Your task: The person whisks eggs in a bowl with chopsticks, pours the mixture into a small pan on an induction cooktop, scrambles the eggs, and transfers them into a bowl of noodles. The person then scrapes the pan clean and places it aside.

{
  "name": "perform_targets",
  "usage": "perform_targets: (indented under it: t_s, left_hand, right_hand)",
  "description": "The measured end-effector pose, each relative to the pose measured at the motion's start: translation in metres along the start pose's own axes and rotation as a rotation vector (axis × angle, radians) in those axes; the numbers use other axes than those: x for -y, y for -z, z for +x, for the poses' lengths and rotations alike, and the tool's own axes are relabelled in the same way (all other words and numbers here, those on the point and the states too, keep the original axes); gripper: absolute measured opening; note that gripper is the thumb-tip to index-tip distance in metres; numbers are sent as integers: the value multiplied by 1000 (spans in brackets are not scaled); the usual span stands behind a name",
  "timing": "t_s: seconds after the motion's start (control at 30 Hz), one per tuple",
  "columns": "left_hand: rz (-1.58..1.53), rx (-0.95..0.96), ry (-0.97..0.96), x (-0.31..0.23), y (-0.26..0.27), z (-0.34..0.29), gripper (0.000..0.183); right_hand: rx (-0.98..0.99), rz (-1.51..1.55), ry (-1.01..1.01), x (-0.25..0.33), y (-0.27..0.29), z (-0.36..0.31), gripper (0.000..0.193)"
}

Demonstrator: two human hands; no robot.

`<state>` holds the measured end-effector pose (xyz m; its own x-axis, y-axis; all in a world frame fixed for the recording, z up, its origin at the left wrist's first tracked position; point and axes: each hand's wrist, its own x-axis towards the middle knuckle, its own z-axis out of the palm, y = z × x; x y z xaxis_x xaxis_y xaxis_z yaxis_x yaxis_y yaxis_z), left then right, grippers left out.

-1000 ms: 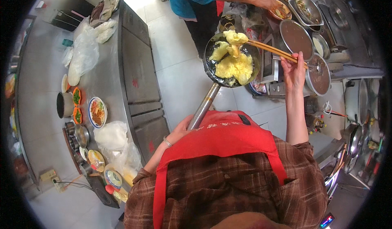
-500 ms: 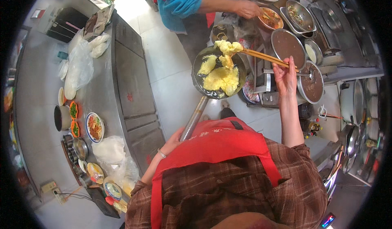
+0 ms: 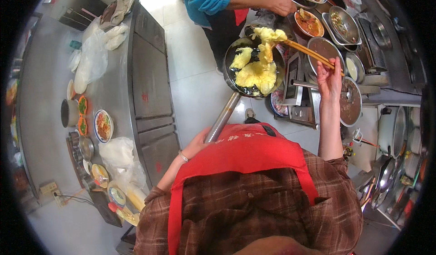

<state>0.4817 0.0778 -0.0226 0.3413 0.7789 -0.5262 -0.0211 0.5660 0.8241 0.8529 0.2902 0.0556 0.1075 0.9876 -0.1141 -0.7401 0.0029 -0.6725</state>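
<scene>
My left hand [image 3: 196, 145] is closed round the metal handle [image 3: 223, 118] of a round dark frying pan [image 3: 230, 77], which I hold up in front of my red apron. Shiny oil and fluffy yellow fried egg [image 3: 258, 77] lie in the pan. Between the thumb and fingers of my right hand [image 3: 330, 77] is a pair of long wooden chopsticks [image 3: 309, 51]. Their tips grip a lifted clump of the egg at the pan's far right rim, and it hangs down toward the rest. The pan's underside is hidden.
At the far side, a co-worker's hand [image 3: 282, 5] is beside a bowl of red soup [image 3: 309, 24]. Pots of brown liquid, one with a ladle [image 3: 303, 84], stand at right. A steel counter [image 3: 119, 80] at left bears bowls, plastic bags and a noodle bowl [image 3: 104, 126].
The whole view has shifted a little, so the pan and my right hand appear farther right. The co-worker's hand has drawn slightly away from the soup bowl. My grips stay the same.
</scene>
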Motion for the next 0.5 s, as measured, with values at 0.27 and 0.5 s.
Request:
perform_targets:
  t_s: [0.27,0.5]
  left_hand:
    - [98,50,9,-23,-6,23,56]
    - [147,78,-6,-30,-11,43,52]
  right_hand:
    - [-6,19,44,18,8,18,24]
    - [-75,39,86,33,21,26,24]
